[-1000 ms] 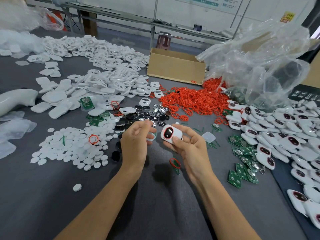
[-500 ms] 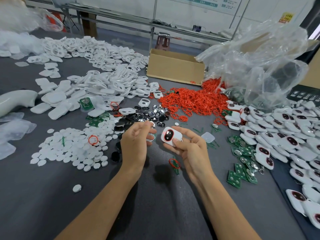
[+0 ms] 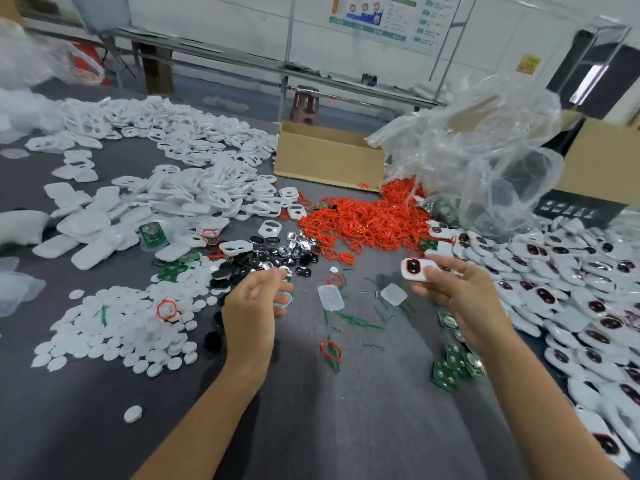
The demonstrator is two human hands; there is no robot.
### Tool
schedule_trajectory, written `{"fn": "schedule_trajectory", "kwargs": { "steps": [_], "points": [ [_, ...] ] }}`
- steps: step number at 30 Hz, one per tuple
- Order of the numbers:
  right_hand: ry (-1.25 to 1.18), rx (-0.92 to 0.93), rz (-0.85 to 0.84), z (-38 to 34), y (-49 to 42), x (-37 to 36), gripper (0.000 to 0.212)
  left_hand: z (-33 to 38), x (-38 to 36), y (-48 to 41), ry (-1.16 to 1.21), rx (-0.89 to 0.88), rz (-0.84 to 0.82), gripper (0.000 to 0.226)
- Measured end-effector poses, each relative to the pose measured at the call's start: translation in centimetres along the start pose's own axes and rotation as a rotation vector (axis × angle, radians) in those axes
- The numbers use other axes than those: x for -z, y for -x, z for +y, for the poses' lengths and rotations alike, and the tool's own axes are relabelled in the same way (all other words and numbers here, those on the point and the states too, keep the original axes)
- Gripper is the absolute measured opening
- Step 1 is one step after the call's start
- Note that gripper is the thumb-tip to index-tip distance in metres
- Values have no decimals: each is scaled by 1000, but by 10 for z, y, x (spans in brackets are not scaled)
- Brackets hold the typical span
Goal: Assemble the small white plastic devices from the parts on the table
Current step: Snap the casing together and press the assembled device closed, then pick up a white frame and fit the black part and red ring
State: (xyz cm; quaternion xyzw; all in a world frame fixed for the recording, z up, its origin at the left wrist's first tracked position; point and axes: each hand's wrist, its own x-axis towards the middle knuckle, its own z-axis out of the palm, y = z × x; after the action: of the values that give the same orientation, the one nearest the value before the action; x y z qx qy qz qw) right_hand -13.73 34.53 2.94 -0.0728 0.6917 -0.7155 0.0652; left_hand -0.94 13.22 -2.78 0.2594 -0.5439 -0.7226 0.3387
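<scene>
The right hand (image 3: 460, 292) was raised above the grey desk (image 3: 311, 427), its fingers and thumb curled round one white device (image 3: 415, 270), which it held at the right of the middle, close to the heap of finished devices (image 3: 571, 289) that covered the desk's right side. The device was a small rounded white plastic body, longer than wide, with a dark oval window on its face ringed in red; no logo or lettering could be made out on it. The left hand (image 3: 252, 306) hovered well apart from it over the middle of the desk, fingers curled around a small pale part (image 3: 285, 299) of which only an edge showed. Around the hands lay the loose parts: a pile of red rings (image 3: 363, 223) behind, white shells (image 3: 180, 199) heaped at the far left, white discs (image 3: 114, 327) near the left forearm, black and shiny button pieces (image 3: 277, 251) just beyond the left hand, and green circuit boards (image 3: 453, 368) beneath the right wrist. A cardboard box (image 3: 329, 157) and a crumpled clear plastic bag (image 3: 485, 150) stood at the back. The wall poster (image 3: 384, 15) and a yellow sign (image 3: 528, 64) carried writing too small to read, and a black box (image 3: 575, 207) showed a row of white icons, not legible.
</scene>
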Motion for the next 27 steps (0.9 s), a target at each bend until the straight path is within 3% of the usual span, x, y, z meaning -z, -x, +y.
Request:
{"fn": "schedule_trajectory", "kwargs": {
  "steps": [3, 5, 8, 11, 14, 18, 27],
  "points": [
    [117, 5, 154, -28, -29, 52, 26, -1, 0, -1, 4, 1, 8, 20],
    [237, -32, 251, -36, -45, 85, 44, 0, -1, -2, 9, 0, 7, 21],
    [752, -97, 312, -28, -52, 112, 73, 0, -2, -1, 20, 5, 10, 22],
    [1089, -4, 285, -7, -44, 105, 68, 0, -2, -1, 6, -12, 20, 21],
    [1126, 172, 220, 6, -31, 71, 57, 0, -3, 1, -19, -42, 34, 17],
    [933, 341, 94, 16, -7, 3, 47, -2, -2, 1, -45, -78, 55, 14],
    [875, 351, -187, 32, 3, -101, 53, -4, 0, 0, -64, -101, 93, 15]
  ]
}}
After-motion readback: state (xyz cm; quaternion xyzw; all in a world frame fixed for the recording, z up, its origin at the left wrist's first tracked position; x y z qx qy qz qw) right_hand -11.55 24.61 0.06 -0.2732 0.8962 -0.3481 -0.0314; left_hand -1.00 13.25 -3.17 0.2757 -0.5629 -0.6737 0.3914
